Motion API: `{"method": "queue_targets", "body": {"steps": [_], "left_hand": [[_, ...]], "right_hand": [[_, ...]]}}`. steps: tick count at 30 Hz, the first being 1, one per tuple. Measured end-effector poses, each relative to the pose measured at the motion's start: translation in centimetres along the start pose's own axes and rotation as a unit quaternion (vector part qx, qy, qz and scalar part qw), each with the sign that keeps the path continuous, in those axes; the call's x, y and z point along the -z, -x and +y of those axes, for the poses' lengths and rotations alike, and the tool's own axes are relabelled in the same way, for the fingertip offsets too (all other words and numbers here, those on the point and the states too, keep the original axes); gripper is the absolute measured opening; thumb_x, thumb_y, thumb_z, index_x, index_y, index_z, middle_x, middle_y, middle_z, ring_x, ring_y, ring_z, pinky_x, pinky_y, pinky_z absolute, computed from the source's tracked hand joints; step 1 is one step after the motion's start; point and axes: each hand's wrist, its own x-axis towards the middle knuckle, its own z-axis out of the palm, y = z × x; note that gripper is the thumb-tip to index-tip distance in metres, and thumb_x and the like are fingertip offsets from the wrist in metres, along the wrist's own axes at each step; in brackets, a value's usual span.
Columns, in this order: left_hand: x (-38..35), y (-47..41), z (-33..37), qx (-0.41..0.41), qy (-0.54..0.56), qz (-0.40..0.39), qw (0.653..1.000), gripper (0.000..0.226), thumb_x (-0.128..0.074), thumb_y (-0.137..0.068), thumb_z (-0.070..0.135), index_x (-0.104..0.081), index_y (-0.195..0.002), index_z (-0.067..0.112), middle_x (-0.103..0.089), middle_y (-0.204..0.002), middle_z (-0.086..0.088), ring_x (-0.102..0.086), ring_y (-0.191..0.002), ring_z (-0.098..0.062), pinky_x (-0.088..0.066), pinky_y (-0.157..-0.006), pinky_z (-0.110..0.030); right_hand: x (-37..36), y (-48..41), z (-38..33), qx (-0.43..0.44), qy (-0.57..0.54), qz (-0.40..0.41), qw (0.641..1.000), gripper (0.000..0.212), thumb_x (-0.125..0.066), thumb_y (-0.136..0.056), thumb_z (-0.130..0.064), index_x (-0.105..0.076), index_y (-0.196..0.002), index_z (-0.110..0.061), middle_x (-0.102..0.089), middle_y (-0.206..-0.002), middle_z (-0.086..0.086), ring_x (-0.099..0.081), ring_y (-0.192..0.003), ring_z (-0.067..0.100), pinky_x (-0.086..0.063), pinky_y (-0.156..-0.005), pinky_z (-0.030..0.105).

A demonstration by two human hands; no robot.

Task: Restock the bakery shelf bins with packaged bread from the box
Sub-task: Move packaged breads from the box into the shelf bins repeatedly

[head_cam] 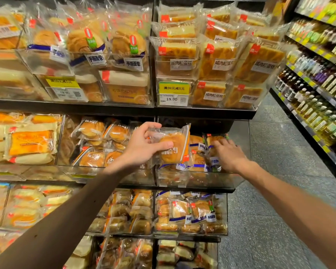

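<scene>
My left hand grips a clear packet with a round bun and an orange side strip, held upright in front of the middle shelf's right bin. My right hand reaches into that same bin, fingers spread flat on the blue-banded bread packets standing inside. The box is not in view.
Clear bins full of packaged bread fill several shelf levels, with bun packets in the bin to the left and yellow price tags above. A grey aisle floor runs on the right, past a shelf of bottles.
</scene>
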Motion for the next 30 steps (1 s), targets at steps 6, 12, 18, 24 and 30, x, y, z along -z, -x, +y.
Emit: {"method": "queue_targets", "body": {"steps": [6,12,18,24,30], "left_hand": [[1.9,1.0,-1.3,0.048,0.07,-0.02,0.996,0.064,-0.086,-0.067,0.026,-0.055,-0.124,0.031,-0.065,-0.122,-0.008,-0.072,-0.096,-0.019,-0.059,-0.07,-0.026],[4.8,4.1,-2.7,0.053,0.132,0.024,0.99,0.063,-0.078,-0.08,0.014,-0.045,-0.133,0.026,-0.076,-0.095,0.001,-0.074,-0.086,-0.016,-0.061,-0.071,-0.031],[8.1,8.8,-3.6,0.049,0.098,0.136,0.985,0.058,-0.078,-0.08,0.023,-0.049,-0.131,0.023,-0.063,-0.115,0.004,-0.071,-0.081,-0.002,-0.057,-0.061,-0.022],[10.8,13.1,-6.6,0.078,-0.043,0.142,0.986,0.066,-0.089,-0.065,0.045,-0.059,-0.122,0.032,-0.068,-0.113,0.001,-0.069,-0.099,-0.018,-0.06,-0.081,-0.039],[13.7,12.2,-7.6,0.035,-0.199,0.16,0.966,0.061,-0.083,-0.079,0.028,-0.052,-0.131,0.039,-0.063,-0.085,0.016,-0.061,-0.073,0.002,-0.046,-0.062,-0.015]], "right_hand": [[5.3,4.8,-6.4,0.048,-0.476,0.051,0.877,0.039,-0.047,-0.098,-0.05,-0.065,-0.098,-0.016,-0.07,-0.087,0.002,-0.066,-0.081,0.017,-0.053,-0.073,0.035],[4.5,7.1,-13.6,0.08,-0.578,-0.069,0.809,0.077,-0.081,-0.061,-0.057,-0.049,-0.126,-0.031,-0.067,-0.098,0.017,-0.072,-0.087,0.023,-0.059,-0.084,0.042],[3.3,6.4,-18.1,0.052,-0.698,-0.139,0.7,0.05,-0.07,-0.087,-0.006,-0.039,-0.126,-0.012,-0.051,-0.073,0.012,-0.055,-0.072,0.032,-0.054,-0.067,0.036],[2.4,6.2,-22.6,0.079,-0.635,-0.171,0.749,0.048,-0.071,-0.091,-0.022,-0.038,-0.124,-0.01,-0.06,-0.078,0.027,-0.056,-0.068,0.025,-0.045,-0.06,0.026],[3.2,5.0,-26.7,0.064,-0.613,-0.178,0.767,0.054,-0.072,-0.09,-0.017,-0.03,-0.121,-0.006,-0.057,-0.081,0.02,-0.055,-0.06,0.024,-0.045,-0.053,0.014]]}}
